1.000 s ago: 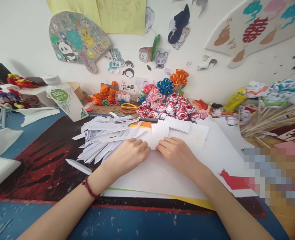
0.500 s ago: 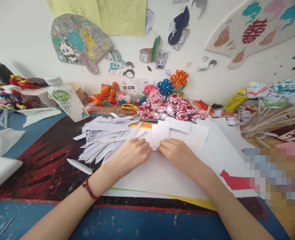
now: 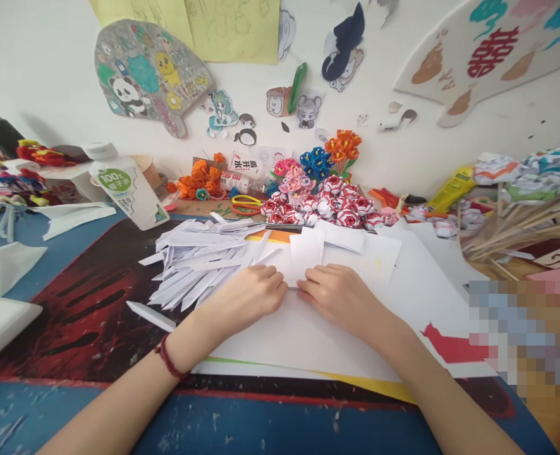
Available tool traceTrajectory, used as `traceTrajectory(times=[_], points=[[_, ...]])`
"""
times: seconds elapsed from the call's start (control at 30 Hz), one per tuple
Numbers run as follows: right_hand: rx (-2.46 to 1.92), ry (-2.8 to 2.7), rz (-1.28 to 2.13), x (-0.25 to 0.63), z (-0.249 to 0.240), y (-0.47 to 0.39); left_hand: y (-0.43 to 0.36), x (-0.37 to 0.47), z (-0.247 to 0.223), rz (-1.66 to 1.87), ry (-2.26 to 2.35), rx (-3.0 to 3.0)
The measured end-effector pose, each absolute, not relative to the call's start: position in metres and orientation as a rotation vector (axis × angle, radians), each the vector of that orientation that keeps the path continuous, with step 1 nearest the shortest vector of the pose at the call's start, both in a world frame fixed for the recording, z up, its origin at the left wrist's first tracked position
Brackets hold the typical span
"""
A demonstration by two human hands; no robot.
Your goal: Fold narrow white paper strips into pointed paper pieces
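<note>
My left hand [image 3: 256, 292] and my right hand [image 3: 334, 294] are close together over large white sheets [image 3: 308, 341]. Both have curled fingers, pinching a small piece of white paper between them; its edge shows in the narrow gap, and the rest is hidden under the fingers. Just beyond my fingertips lie small white paper pieces [image 3: 307, 248]. Left of them is a heap of folded white paper strips [image 3: 194, 256], and one strip [image 3: 151, 315] lies apart near my left forearm.
A white bottle [image 3: 128, 189] stands at the back left. Red-and-white paper flowers [image 3: 325, 205] and yellow-handled scissors [image 3: 246, 203] lie along the back. Thin wooden sticks [image 3: 502, 234] are piled at the right, beyond a red paper scrap [image 3: 455, 344].
The view has shifted slightly. Both hands stay nearly in place, still pinching the paper, with my fingers slightly more lowered over it.
</note>
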State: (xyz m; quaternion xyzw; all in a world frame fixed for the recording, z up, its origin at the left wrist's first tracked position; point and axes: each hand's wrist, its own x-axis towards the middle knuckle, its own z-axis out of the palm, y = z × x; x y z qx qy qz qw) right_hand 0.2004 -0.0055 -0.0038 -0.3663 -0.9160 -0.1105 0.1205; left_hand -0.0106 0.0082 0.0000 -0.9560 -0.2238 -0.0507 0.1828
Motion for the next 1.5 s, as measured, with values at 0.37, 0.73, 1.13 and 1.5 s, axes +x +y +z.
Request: traceTrajectory(times=[0.37, 0.73, 1.13, 1.5], points=[[-0.925, -2.619, -0.512, 0.194, -0.014, -0.003, 0.004, -0.001, -0.006, -0.298, -0.735, -2.744], [-0.948, -2.542, -0.15, 0.204, -0.014, 0.001, 0.009, -0.007, 0.002, -0.494, -0.79, -2.9], [-1.018, -2.41, -0.01, 0.221, -0.004, 0.009, 0.016, -0.017, 0.01, -0.664, -0.903, -2.997], [-1.08, -2.302, 0.168, 0.225, -0.005, 0.012, 0.015, -0.016, 0.011, -0.618, -0.872, -2.882]])
